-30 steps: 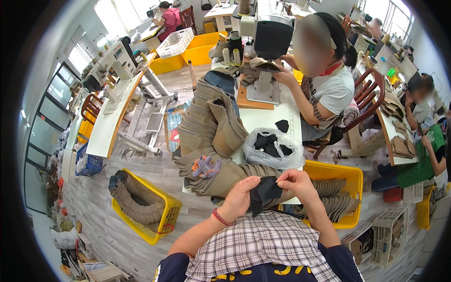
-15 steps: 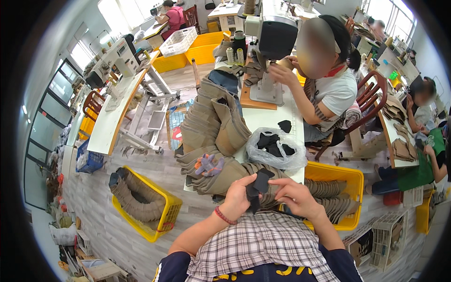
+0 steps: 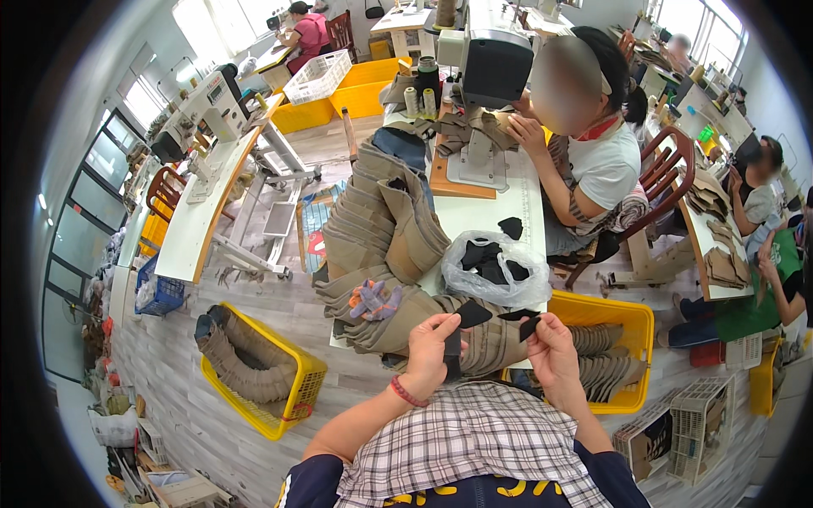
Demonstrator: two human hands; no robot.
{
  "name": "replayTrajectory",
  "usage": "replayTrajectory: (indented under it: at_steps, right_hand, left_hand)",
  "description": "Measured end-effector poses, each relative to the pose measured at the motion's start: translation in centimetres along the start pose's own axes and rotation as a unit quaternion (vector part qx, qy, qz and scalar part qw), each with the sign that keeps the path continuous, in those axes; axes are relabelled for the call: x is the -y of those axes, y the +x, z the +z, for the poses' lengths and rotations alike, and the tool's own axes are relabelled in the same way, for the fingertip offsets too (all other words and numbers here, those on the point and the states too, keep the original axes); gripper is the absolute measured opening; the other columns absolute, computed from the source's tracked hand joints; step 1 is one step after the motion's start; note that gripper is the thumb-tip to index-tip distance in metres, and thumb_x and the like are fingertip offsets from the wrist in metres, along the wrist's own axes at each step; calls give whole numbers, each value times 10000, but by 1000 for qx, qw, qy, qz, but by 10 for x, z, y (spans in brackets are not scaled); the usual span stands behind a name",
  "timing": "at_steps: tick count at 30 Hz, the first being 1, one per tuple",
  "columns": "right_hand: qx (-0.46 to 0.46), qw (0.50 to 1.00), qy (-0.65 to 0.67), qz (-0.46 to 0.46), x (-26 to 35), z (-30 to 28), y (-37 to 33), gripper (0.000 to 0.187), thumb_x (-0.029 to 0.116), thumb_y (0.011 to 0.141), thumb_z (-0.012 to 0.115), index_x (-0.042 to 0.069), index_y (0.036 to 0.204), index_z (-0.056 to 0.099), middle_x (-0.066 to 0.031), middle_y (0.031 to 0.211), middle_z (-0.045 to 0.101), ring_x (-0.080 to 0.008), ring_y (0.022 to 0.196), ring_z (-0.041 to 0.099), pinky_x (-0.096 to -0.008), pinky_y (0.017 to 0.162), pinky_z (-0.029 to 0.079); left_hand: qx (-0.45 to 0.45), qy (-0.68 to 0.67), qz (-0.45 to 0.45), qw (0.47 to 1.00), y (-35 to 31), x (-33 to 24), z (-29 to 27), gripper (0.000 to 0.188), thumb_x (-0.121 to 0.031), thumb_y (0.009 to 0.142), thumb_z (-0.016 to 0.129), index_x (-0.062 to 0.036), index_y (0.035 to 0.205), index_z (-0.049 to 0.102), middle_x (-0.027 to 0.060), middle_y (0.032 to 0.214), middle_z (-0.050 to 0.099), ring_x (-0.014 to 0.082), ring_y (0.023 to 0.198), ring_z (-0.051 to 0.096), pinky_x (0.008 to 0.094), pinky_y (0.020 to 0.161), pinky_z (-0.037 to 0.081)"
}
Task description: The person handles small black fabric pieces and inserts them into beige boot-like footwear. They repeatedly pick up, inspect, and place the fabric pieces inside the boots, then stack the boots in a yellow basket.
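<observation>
Dark fabric pieces (image 3: 474, 314) are pinched in my left hand (image 3: 426, 351), with more dark material hanging below its fingers. My right hand (image 3: 555, 349), a little apart from it, grips a small black fabric piece (image 3: 528, 328) by the fingertips. Both hands are over the near edge of a long, curving stack of tan fabric pieces (image 3: 360, 254). Just beyond them, a clear plastic bag (image 3: 527, 293) holds several black pieces, and one loose black piece (image 3: 511, 227) lies behind it on the white table (image 3: 457, 216).
A purple and orange bundle (image 3: 374, 300) rests on the stack. Yellow crates (image 3: 315, 389) with tan pieces stand at left and right (image 3: 645, 339). Across the table a co-worker (image 3: 597, 169) sits at a sewing machine (image 3: 498, 63); other people and machines are farther back.
My hands have moved apart, the right one now carrying a small black piece away from those in my left. The co-worker's hands have shifted at the machine, with tan pieces now there.
</observation>
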State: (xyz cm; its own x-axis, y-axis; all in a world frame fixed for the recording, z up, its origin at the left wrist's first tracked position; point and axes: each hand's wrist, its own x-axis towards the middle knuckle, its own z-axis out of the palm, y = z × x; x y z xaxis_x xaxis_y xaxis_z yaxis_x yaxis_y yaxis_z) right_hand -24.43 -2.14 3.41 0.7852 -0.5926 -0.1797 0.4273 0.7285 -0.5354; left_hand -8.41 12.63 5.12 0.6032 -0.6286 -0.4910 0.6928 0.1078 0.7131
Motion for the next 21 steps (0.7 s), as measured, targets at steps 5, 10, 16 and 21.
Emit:
replayTrajectory:
  at_steps: [5,10,16,21]
  right_hand:
    - [-71,980,150,105,-16,20,-6,256,15,925,569,-68,1163,521,-137,1111,623,-226,1049,622,-272,879,564]
    - [-111,966,191,134,-26,14,-3,286,-15,917,567,-65,1192,506,-151,1127,617,-255,1067,615,-289,874,576]
    - [-137,965,184,127,-26,23,-4,329,-12,924,556,-63,1238,470,-175,1164,594,-266,1071,612,-294,878,576]
    - [-141,962,189,137,-29,18,-1,329,-13,928,547,-74,1240,464,-180,1163,592,-265,1076,610,-289,889,571]
  left_hand:
    - [0,19,10,1000,-4,2,5,171,-156,913,639,2,977,631,82,806,676,128,527,611,243,454,491]
    - [32,34,34,998,-8,4,9,188,-135,926,617,17,1036,631,53,783,662,120,544,623,229,464,501]
    - [39,36,35,998,-10,7,7,188,-126,930,606,16,1051,634,52,780,662,116,549,627,221,475,506]
    - [40,3,31,999,-14,6,10,221,-128,910,637,20,1073,650,38,790,660,101,547,612,213,475,487]
